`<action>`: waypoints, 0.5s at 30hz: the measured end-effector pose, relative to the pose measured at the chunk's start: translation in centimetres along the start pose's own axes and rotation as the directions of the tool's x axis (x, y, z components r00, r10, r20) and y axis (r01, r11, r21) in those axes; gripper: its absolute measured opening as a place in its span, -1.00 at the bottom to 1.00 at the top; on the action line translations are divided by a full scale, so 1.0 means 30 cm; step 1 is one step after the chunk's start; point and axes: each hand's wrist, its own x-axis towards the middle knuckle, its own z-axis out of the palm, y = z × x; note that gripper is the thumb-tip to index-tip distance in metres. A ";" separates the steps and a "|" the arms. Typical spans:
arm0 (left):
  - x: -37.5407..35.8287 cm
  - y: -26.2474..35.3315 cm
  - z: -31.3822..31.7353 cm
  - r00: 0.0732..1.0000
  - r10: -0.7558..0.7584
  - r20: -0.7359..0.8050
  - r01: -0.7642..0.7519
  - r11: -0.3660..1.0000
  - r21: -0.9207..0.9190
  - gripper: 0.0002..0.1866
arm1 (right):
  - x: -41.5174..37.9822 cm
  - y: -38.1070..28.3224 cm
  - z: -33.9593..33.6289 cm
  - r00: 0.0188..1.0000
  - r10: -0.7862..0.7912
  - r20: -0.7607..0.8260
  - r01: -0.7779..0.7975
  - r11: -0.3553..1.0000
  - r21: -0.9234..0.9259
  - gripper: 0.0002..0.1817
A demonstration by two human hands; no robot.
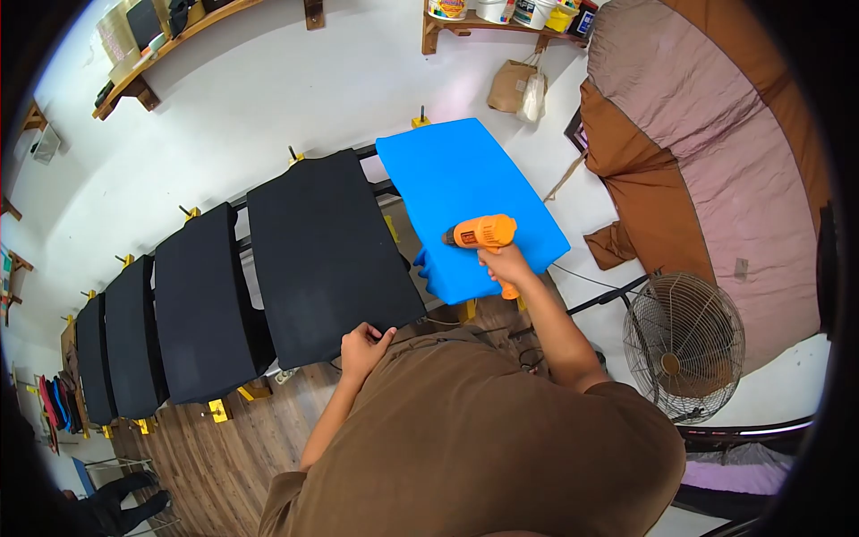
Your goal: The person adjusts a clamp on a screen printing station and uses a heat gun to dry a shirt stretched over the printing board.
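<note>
currently, your right hand is wrapped around the handle of the orange pistol-grip tool, fingers closed on it. the tool is located above the near half of the blue fabric, its dark nose directed leftward toward the gap beside the large black fabric panel. this one-handed hold presumably keeps the nose steerable while leaving your other hand free. your left hand is at the near edge of that black panel, fingers curled; whether they pinch the cloth or merely rest against it, you cannot tell from this view. note that the blue fabric is draped over a raised support, its left edge hanging in folds, probably so that the upper face lies flat. the panels are set in a row along a dark rail, with yellow brackets at their ends, apparently to hold the supports in line.
</note>
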 end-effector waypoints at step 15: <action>-0.010 0.004 0.001 0.997 0.057 -0.057 -0.056 0.998 0.025 -0.52 | -0.046 0.050 0.029 0.990 -0.122 -0.071 0.122 0.992 0.002 -0.70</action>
